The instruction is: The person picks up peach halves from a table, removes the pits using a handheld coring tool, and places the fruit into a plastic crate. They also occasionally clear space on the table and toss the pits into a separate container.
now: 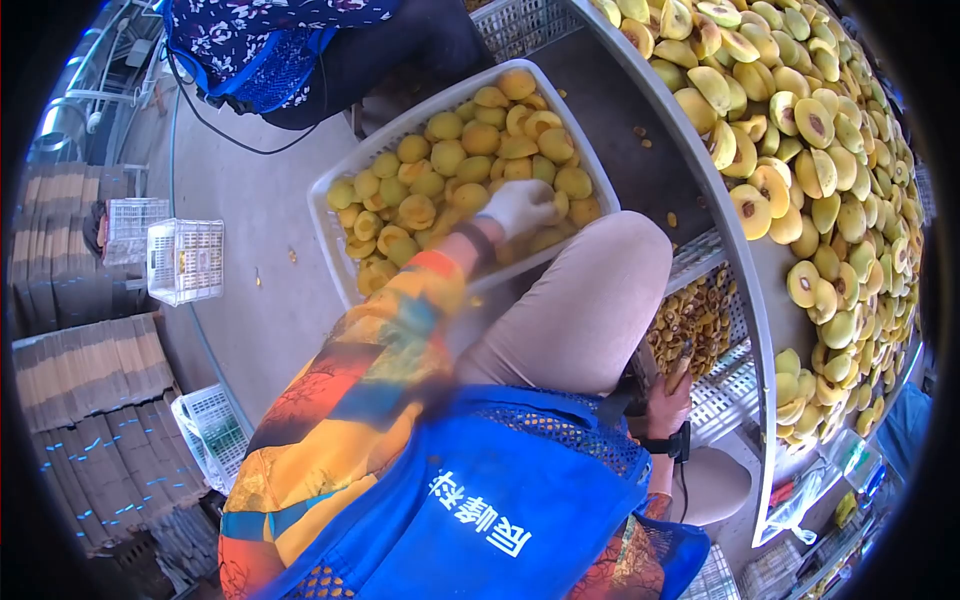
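Note:
My left hand (518, 207), in a white glove, reaches down into a white plastic crate (325, 225) heaped with yellow peaches (445, 158). Its fingers curl over a peach near the crate's right side. Low at the right, beside my knee, my bare right hand (668, 408) is closed around a small tool with a tan handle (679, 372). That hand is over a crate of brown peach pits (692, 325), and a dark watch (668, 441) is on its wrist.
A metal-rimmed table (735, 235) curves along my right, piled with halved peaches (815, 120). Another person (300, 50) in a floral top is beyond the crate. White baskets (186, 262) and stacked cardboard (95, 370) stand at the left.

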`<state>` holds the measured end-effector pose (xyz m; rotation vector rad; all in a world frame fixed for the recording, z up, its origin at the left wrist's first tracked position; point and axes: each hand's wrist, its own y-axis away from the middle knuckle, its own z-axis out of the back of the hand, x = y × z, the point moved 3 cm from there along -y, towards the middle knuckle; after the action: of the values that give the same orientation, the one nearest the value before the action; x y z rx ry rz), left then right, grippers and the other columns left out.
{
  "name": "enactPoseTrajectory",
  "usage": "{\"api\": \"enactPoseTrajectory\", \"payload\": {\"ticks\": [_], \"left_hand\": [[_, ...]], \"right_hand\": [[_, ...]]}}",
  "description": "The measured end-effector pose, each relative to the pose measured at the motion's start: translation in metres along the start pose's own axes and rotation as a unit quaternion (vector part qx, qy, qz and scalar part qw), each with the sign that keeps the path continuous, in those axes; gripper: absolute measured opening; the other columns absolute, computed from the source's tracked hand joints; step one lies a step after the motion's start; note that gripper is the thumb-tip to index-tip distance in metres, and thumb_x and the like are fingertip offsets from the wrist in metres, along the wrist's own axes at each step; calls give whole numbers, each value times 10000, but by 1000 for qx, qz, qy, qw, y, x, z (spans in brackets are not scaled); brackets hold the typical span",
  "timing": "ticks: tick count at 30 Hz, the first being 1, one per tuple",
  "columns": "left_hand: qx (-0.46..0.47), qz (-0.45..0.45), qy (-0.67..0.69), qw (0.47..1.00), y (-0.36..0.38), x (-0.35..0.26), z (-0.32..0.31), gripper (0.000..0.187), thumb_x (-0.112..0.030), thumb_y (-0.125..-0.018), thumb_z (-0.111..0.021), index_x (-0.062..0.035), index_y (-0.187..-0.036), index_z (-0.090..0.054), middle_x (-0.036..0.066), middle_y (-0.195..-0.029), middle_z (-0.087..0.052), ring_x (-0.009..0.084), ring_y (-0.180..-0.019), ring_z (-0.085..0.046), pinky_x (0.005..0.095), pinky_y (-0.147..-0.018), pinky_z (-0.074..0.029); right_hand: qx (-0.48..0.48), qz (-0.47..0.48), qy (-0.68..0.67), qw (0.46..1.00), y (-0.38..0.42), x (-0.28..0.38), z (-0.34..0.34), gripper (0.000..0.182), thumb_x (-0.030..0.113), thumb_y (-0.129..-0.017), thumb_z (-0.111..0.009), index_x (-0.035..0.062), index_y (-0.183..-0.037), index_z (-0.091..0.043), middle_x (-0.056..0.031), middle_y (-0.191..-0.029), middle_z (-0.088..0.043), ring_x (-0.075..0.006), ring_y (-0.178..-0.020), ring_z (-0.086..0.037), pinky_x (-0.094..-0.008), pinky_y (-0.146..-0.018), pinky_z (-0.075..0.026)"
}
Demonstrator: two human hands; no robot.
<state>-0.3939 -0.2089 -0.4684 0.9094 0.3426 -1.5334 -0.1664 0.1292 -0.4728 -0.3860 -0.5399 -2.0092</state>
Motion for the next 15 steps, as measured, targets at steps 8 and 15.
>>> {"api": "enactPoseTrajectory", "payload": {"ticks": [8,15], "left_hand": [[19,27,-200,979,-11,-2,24,261,-262,-722,-624,-72,-901,-633,159,-924,-624,311,-876,-596,379,-750,-476],[-39,-2,-254,966,-7,-2,-21,226,-221,-729,-614,-79,-904,-623,171,-897,-626,330,-866,-605,418,-738,-483]], "right_hand": [[-6,16,-20,1000,7,5,5,460,232,-759,-605,14,-1139,-467,-266,-854,-598,-436,-802,-585,-468,-654,-463],[17,20,-12,1000,10,5,7,438,212,-755,-603,12,-1117,-458,-263,-837,-596,-446,-752,-583,-475,-624,-465]]}}
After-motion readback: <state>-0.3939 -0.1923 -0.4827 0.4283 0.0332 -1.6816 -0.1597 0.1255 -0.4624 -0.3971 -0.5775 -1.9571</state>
